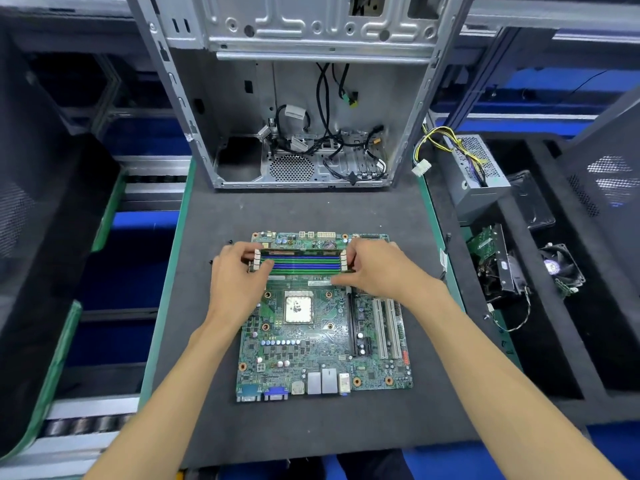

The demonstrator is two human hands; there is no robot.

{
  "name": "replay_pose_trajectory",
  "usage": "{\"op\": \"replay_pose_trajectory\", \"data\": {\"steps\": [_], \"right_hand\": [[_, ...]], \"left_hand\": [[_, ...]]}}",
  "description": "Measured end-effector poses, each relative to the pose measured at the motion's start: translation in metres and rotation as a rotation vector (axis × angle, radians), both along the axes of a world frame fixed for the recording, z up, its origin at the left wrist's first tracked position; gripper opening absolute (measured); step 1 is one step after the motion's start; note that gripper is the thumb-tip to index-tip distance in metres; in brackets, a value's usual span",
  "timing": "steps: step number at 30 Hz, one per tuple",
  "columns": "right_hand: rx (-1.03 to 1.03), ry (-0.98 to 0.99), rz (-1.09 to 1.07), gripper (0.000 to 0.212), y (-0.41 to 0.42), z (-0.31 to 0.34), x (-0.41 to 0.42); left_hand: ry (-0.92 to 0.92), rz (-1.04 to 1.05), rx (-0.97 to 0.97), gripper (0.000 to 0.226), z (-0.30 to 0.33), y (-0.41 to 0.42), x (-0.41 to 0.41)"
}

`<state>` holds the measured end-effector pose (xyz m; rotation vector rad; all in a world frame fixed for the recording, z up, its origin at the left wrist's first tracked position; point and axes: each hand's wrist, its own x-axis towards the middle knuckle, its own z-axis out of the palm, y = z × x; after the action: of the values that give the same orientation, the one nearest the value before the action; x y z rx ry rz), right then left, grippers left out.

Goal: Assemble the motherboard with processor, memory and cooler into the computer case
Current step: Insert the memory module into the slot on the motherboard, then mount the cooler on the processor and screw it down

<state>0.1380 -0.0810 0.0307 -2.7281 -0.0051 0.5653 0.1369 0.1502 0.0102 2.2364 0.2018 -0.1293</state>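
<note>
On dark mat [214,375], both hands [239,275] [375,268] hold memory stick [299,252] over motherboard [311,348].

Both ends of the memory stick [300,252] are covered by fingers, left hand [239,275] on one end and right hand [375,268] on the other, so can't tell if the slot latches are closed. The computer case [304,98] is chopped off by the top edge, and the board's printed labels are too tiny to read

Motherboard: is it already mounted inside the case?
No, the motherboard lies flat on the dark mat in front of the open case.
</note>
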Motion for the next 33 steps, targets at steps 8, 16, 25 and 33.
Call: {"op": "replay_pose_trajectory", "data": {"steps": [8, 16, 25, 33], "right_hand": [[0.138, -0.331, 0.035, 0.023, -0.002, 0.033, -0.011], [0.313, -0.563, -0.17, 0.007, -0.024, 0.062, -0.042], [0.401, -0.58, -0.489, 0.012, -0.105, 0.061, -0.088], [0.348, -0.535, -0.725, 0.022, -0.193, 0.045, -0.121]], "left_hand": [[-0.16, -0.03, 0.139, 0.031, 0.019, -0.011, 0.001], [-0.255, -0.326, -0.145, 0.018, 0.066, -0.092, 0.001], [-0.168, -0.46, -0.261, 0.019, 0.08, -0.179, -0.016], [-0.188, -0.497, -0.252, 0.021, 0.07, -0.258, -0.036]]}}
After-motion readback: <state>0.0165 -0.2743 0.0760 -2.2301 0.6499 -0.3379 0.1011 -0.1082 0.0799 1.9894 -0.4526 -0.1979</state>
